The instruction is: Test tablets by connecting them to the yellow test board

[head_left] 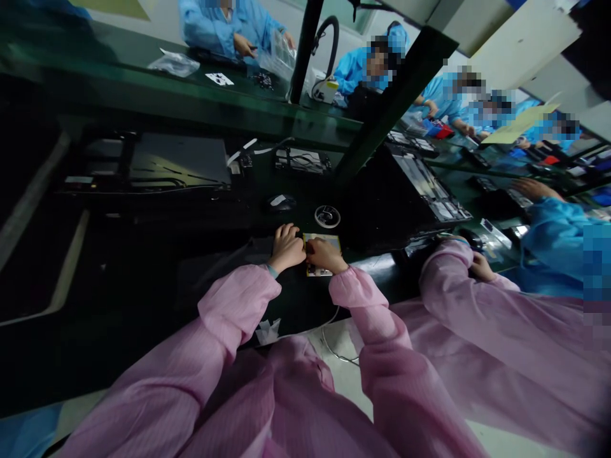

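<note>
A small flat rectangular piece with yellow edges and a pale face [335, 242] lies on the dark bench in front of me. My right hand [327, 254] is over it, fingers curled in and closed. Close against its left side is my left hand [287, 248], some fingers bent forward, thumb side pinched in toward the right fingertips. The hands meet at the piece's left edge. Whatever they pinch between them is hidden by the fingers and too small to name.
Beyond my hands sit a roll of tape [327, 217] and a dark computer mouse [282, 203]. A flat device assembly [179, 159] lies left, a black stack [382, 203] right. A green post [396, 105] slants overhead. A co-worker's pink sleeve [446, 267] is at my right.
</note>
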A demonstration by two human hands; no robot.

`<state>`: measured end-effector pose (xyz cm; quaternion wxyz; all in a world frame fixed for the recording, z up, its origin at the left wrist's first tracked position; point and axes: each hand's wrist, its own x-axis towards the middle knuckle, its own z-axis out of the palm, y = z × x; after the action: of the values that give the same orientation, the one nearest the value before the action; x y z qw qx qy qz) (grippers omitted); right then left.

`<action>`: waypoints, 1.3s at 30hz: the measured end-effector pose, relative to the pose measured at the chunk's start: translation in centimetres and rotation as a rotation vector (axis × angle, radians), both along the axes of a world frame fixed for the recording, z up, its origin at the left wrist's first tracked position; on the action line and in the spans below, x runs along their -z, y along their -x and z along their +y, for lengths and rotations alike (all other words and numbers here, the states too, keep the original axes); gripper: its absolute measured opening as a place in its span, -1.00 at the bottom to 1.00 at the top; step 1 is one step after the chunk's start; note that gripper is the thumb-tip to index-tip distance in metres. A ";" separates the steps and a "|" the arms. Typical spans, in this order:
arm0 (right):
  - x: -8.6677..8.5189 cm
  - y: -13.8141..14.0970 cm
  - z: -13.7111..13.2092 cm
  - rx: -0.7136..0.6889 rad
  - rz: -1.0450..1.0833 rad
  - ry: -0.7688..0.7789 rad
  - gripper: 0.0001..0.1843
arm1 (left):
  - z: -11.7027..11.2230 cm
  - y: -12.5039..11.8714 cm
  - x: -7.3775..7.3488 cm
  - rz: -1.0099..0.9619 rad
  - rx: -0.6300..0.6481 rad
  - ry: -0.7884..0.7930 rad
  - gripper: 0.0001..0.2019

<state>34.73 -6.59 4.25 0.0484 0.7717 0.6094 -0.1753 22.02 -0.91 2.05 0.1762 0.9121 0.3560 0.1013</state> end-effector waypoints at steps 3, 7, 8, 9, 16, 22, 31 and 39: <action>0.0 0.2 0.4 0.019 -0.012 0.038 -0.76 | 0.0 -0.1 0.0 0.012 -0.005 0.011 -0.68; -0.2 0.1 0.6 0.020 -0.004 0.070 -0.75 | 0.1 -0.2 -0.1 0.022 -0.012 0.029 -0.67; -0.2 0.0 0.7 0.019 -0.001 0.077 -0.75 | 0.1 -0.2 -0.1 0.023 -0.012 0.032 -0.67; -0.3 -0.1 0.7 0.018 0.003 0.086 -0.74 | 0.1 -0.2 0.0 0.023 -0.012 0.034 -0.67; -0.6 -0.4 0.8 0.015 0.035 0.120 -0.75 | 0.1 -0.3 0.0 0.025 -0.016 0.045 -0.68; -0.7 0.3 0.8 0.063 0.052 0.121 -0.74 | 0.0 -0.2 -0.2 0.037 -0.019 0.058 -0.66; -0.8 0.0 0.8 0.060 0.091 0.139 -0.72 | -0.2 -0.3 -0.2 0.039 -0.022 0.073 -0.65; -1.0 0.7 0.9 0.079 0.066 0.116 -0.70 | -0.1 -0.5 -0.2 0.060 -0.024 0.061 -0.64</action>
<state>34.08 -5.65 5.21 0.0660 0.7849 0.5684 -0.2376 22.50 -1.06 2.23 0.1920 0.9045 0.3752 0.0649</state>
